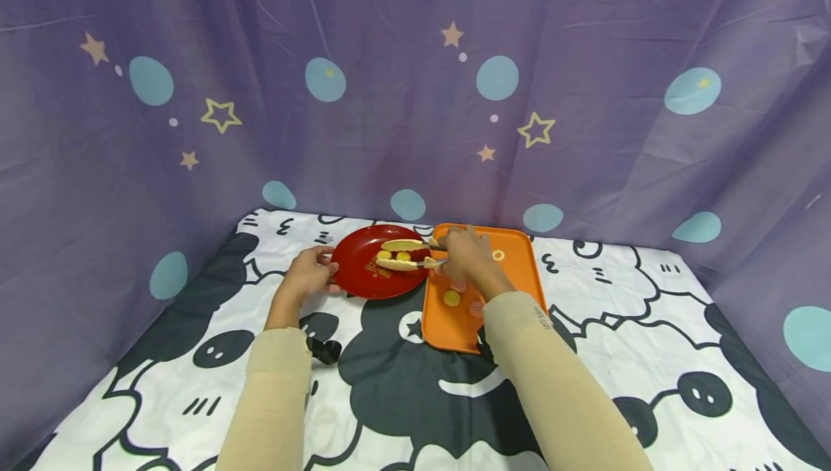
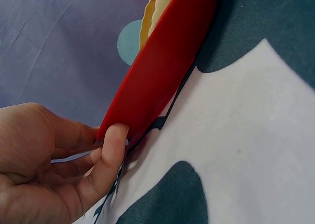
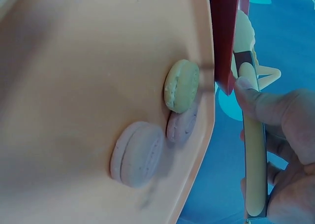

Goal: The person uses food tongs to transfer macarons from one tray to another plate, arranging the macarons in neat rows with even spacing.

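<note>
Crossing over the near right corner of the orange tray [image 1: 451, 334], the right sleeve [image 1: 563, 384] passes close by two pink macarons [image 3: 139, 155] and a yellow macaron [image 3: 182, 86], and from where I stand a careless sweep of that cuff seems the likeliest way to knock one about. Just past them, the right hand [image 1: 469, 253] grips the tongs [image 1: 397, 265], whose pale scalloped arms reach leftward over the red plate [image 1: 353, 269]. Two more yellow macarons [image 1: 384, 256] lie on that plate between the tips; I can't fairly tell from here whether the tips press on either. Squeezing hard could crack a shell or pop one out sideways. Well apart from the right, the left hand [image 1: 308, 271] pinches the plate's left rim; lifting there would, I think, tip the plate and slide both macarons towards the tray.

As for room, the cartoon-print cloth [image 1: 597, 283] stretches away in front of the plate and off to the tray's right. Between plate and tray I see next to none: the plate's right edge comes right up to the tray's raised left rim, which could catch a low tong tip. Farthest off, the purple curtain [image 1: 402, 146] hangs just behind both far edges, so pushing either piece that way would soon run into it.
</note>
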Motion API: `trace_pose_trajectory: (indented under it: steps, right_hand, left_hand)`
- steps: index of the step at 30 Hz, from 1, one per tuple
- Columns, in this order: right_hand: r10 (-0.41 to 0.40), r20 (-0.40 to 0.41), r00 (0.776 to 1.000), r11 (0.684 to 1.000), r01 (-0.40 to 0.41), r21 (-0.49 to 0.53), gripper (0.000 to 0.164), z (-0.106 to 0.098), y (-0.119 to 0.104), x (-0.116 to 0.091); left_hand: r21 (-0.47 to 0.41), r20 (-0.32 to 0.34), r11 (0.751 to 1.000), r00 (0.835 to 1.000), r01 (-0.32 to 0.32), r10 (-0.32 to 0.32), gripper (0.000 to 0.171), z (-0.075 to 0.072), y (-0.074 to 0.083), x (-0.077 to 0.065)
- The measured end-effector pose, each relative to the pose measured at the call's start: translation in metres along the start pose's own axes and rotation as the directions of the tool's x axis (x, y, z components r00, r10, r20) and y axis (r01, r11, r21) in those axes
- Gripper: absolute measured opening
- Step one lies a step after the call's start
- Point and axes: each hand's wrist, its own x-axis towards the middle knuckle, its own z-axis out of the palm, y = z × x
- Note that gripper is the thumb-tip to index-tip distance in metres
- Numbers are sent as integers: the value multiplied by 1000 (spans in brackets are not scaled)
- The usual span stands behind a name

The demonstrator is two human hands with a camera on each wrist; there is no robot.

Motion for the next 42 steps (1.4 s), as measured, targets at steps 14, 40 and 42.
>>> trace_pose_trajectory:
  steps: [14, 40, 42]
  right_hand:
    - [-84, -66, 994, 996, 86, 29, 60, -14, 11, -13]
    - [-176, -135, 975, 984, 179, 17, 66, -49, 62, -64]
    - [-181, -138, 974, 983, 184, 14, 65, -49, 68, -69]
  left_hand:
    - [-1, -3, 1000, 1000, 13, -13, 50, 0, 1, 1]
    - [2, 1, 1000, 1000, 8, -8, 50, 1, 2, -3]
    - [6, -3, 1000, 1000, 10, -10, 50, 0, 3, -3]
